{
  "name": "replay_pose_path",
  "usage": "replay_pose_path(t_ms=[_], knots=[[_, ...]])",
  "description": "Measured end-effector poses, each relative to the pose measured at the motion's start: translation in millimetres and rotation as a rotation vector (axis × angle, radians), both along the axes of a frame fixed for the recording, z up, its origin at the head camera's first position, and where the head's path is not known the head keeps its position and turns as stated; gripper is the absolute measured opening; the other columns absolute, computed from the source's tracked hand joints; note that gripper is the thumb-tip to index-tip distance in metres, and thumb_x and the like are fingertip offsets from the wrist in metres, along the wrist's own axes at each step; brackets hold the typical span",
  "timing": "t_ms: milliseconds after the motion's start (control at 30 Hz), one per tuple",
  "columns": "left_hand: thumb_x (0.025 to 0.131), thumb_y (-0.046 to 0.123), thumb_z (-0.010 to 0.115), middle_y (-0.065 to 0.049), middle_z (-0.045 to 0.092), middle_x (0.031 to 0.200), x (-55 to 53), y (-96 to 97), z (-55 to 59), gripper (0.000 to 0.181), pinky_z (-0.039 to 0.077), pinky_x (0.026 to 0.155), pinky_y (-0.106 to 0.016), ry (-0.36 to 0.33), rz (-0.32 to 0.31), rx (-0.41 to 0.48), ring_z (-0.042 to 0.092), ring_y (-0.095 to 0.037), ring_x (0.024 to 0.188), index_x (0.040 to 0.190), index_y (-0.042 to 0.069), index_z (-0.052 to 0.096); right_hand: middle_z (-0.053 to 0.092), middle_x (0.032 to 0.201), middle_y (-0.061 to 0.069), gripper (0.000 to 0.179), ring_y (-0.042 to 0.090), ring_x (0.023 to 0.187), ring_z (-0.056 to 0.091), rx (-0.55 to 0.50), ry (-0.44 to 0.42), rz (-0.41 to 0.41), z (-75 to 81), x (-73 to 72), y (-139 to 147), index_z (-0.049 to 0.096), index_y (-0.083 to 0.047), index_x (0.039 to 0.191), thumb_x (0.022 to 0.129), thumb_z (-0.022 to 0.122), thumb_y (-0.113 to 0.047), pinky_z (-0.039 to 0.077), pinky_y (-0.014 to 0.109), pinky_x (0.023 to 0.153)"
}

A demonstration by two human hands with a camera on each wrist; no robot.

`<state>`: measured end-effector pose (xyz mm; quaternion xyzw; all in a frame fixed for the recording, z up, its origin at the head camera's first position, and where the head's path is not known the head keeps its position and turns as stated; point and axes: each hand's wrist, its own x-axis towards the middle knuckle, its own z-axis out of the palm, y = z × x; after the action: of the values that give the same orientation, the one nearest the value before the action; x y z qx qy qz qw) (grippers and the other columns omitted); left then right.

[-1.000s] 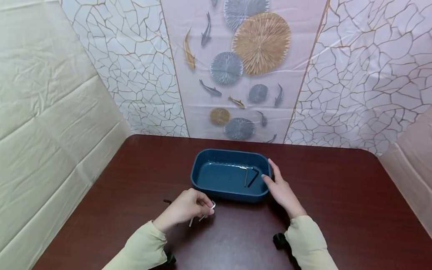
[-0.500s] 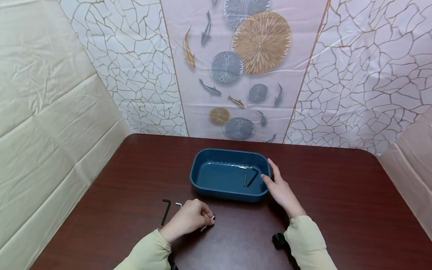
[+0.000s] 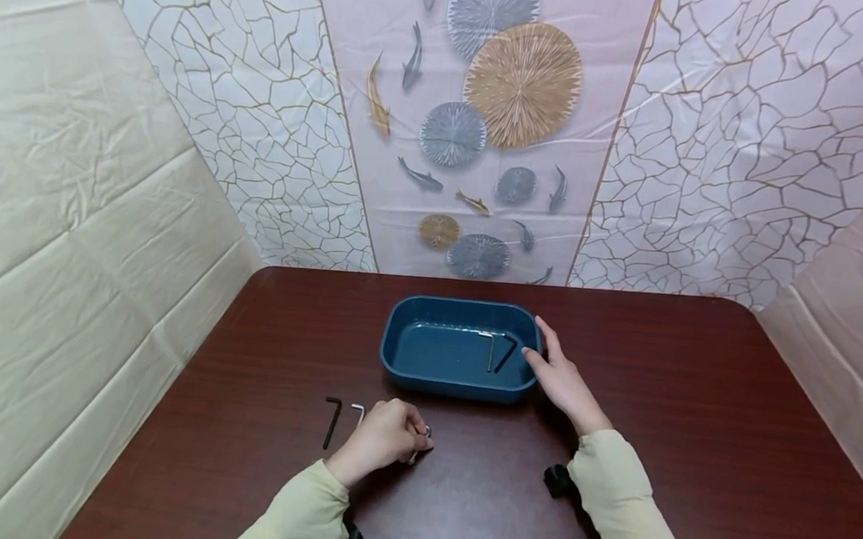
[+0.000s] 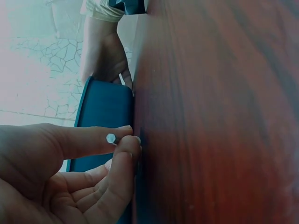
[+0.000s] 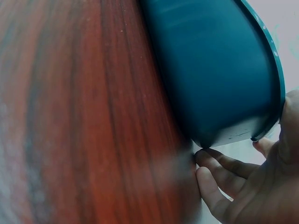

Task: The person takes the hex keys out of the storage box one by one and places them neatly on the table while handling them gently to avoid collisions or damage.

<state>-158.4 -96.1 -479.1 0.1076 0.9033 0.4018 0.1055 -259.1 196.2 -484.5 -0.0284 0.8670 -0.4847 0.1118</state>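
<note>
My left hand (image 3: 387, 435) pinches a silver hex key (image 4: 111, 138) between thumb and fingers, low over the table in front of the tray. The key's hexagonal end faces the left wrist camera, and the fingers cover most of its length. Left of that hand lie a black hex key (image 3: 332, 423) and another silver one (image 3: 359, 412), partly hidden behind the hand. My right hand (image 3: 564, 386) holds the right end of a blue rectangular tray (image 3: 423, 383), thumb at the rim and fingers along the outer wall. Inside the tray rest a silver hex key (image 3: 490, 354) and a black one (image 3: 505, 355).
The tray stands on a dark red-brown wooden table (image 3: 664, 386) with rounded far corners. A patterned cloth (image 3: 510, 217) hangs behind its far edge. Pale cloth walls (image 3: 100, 280) flank both sides.
My left hand has come nearer to me and slightly right with the silver hex key, uncovering the black hex key and part of the silver one. The right hand and tray keep their place.
</note>
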Motion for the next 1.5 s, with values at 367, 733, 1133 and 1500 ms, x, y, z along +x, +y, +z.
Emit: replay_pose_path(t_ms=[367,733,1133,1500], knots=[[0.083,0.015,0.082,0.006,0.056,0.048,-0.4,-0.6,1.0,0.022,0.048,0.045,-0.026,0.009,-0.009,-0.042,0.056,-0.009,0.043,0.07,0.012,0.064,0.034,0.155,0.027,0.07,0.04,0.113,0.053,0.005,0.01,0.008,-1.8,-0.4,0.8,-0.001,-0.034,0.162,0.107,0.041,-0.043,0.041,0.053,0.089],[0.084,0.017,0.081,0.006,0.058,0.047,-1.6,-2.6,0.8,0.026,0.05,0.046,-0.027,0.021,-0.012,-0.072,0.057,-0.009,0.041,0.064,0.014,0.063,0.029,0.158,0.027,0.069,0.04,0.117,0.051,0.004,0.004,0.012,0.5,1.5,0.2,-0.002,-0.036,0.162,0.107,0.041,-0.042,0.04,0.053,0.09],[0.084,0.01,0.078,0.004,0.062,0.052,-3.4,-3.0,1.0,0.024,0.052,0.045,-0.028,0.0,-0.019,-0.066,0.06,-0.009,0.043,0.063,0.012,0.066,0.055,0.121,0.027,0.069,0.037,0.089,0.056,0.005,0.004,0.003,-0.1,0.7,1.0,-0.001,-0.038,0.161,0.107,0.041,-0.044,0.044,0.05,0.08],[0.085,0.01,0.078,0.002,0.063,0.054,-4.2,-2.2,0.4,0.023,0.052,0.046,-0.029,-0.024,-0.023,-0.075,0.061,-0.011,0.044,0.065,0.011,0.067,0.052,0.092,0.015,0.069,0.028,0.07,0.049,0.008,0.001,0.004,-0.1,1.3,1.1,-0.002,-0.04,0.161,0.107,0.041,-0.043,0.041,0.043,0.073]])
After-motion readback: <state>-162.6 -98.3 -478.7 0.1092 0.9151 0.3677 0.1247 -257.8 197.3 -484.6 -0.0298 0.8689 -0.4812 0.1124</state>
